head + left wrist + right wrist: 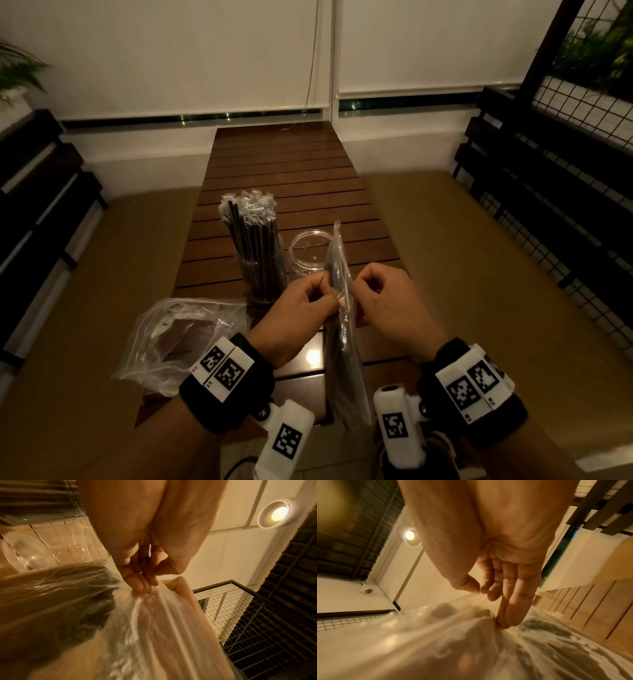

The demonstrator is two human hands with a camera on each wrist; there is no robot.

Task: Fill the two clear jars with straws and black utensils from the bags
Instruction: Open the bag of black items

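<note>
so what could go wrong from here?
Both hands, left hand and right hand, pinch the utensil bag upright over the table edge; a sudden opening could spill utensils to the floor. The empty jar and the straw jar stand just behind, and a jerk might topple them.

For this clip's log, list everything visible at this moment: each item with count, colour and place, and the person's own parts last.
Table: one, dark brown wooden slats, centre.
Jar of straws: one, clear, packed with wrapped black straws, on the table left of the other jar.
Empty jar: one, clear, on the table, partly behind the held bag.
Held bag: one, clear plastic with dark contents, upright above the table's near end.
Empty bag: one, clear, crumpled, near-left corner of the table.
Benches: two, dark slatted, either side.
Blinds: two, white, far wall.
Ceiling lamp: one, round, lit.
Wrist cameras: two, white with black markers.
Left hand: pinches the bag's top edge.
Right hand: pinches the opposite side.
</note>
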